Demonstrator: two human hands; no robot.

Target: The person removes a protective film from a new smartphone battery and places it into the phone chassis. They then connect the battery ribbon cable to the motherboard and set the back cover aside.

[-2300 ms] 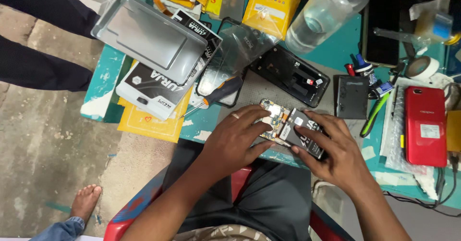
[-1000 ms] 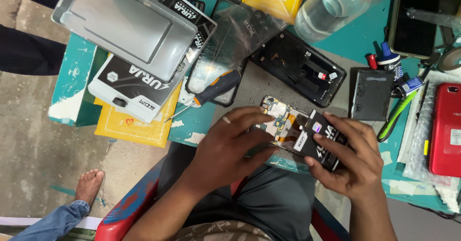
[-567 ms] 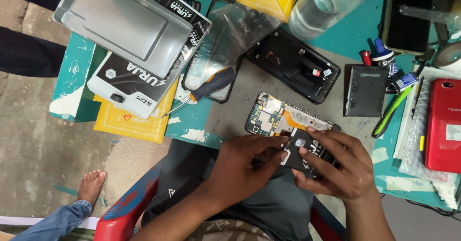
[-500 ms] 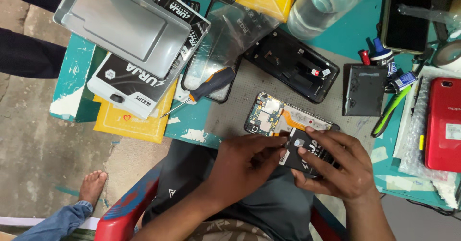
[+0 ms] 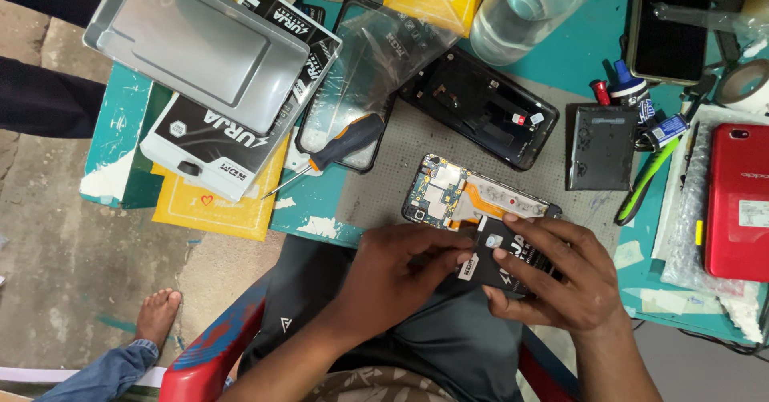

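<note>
I see both grips pinching the flat black rectangular battery (image 5: pixel 503 259) at lower centre: left hand (image 5: pixel 392 278) at its left end, right hand (image 5: pixel 561 278) curled over its right. Its long axis runs left-right, just below the opened phone body (image 5: pixel 473 198) on the grey surface (image 5: pixel 384 186).

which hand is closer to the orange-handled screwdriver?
Left. The left hand sits below and right of the orange-and-black-handled screwdriver, pinching the black rectangular battery. The right hand holds the battery's other side, farther right.

One head-worn camera looks steeply down, close over the teal workbench (image 5: pixel 577 58) and the person's lap.
</note>
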